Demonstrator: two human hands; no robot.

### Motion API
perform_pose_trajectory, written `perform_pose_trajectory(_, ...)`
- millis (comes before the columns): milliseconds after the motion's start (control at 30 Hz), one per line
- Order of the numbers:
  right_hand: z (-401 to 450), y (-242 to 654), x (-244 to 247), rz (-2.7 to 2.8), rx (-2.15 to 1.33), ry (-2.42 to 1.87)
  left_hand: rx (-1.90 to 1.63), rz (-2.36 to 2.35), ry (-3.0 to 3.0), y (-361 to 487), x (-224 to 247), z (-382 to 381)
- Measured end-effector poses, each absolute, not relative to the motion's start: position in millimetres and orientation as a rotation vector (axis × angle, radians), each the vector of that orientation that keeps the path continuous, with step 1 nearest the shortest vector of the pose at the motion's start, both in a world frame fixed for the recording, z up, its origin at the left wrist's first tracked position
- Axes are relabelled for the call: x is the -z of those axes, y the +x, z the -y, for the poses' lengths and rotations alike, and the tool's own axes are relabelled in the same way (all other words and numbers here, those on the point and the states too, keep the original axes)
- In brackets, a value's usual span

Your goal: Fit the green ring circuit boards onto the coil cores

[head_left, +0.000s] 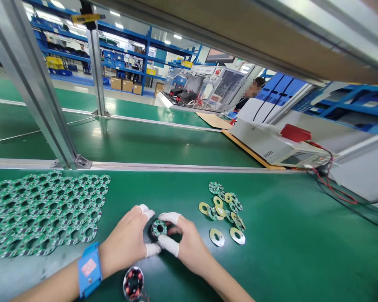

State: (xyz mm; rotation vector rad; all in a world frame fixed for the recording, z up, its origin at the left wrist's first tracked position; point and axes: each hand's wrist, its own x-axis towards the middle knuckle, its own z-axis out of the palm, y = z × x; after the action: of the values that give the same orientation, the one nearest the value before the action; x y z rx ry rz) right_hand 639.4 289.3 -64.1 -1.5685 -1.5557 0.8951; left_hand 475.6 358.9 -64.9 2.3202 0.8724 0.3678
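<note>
A green ring-shaped circuit board [155, 229] sits on top of a small round dark part between my two hands, low over the bench. My left hand [127, 239], with white finger cots and a blue wrist strap [90, 270], curves round the part's left side, thumb and finger closed against it. From the right, my right hand [189, 243] has its white-covered thumb and forefinger at the board's edge; its other fingers are partly hidden behind. Close below lies a motor stator [127, 286] with reddish copper coils inside a round rim.
Many ring circuit boards [52, 214] lie in rows at the left. On the right is a loose pile of boards and yellowish rings [204, 208]. An aluminium post [48, 96] and rail edge the bench; an instrument [271, 144] with red and black cables stands back right.
</note>
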Motion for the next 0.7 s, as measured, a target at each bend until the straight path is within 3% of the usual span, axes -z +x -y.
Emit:
perform_pose_trajectory(267,-286,632,64,1.668,-0.693,-1.616,-0.307,-0.819,2.360,481,79,-360)
perform_pose_trajectory(700,-284,631,67,1.661,-0.680,-1.638,-0.285,-0.805,2.334,482,79,-360)
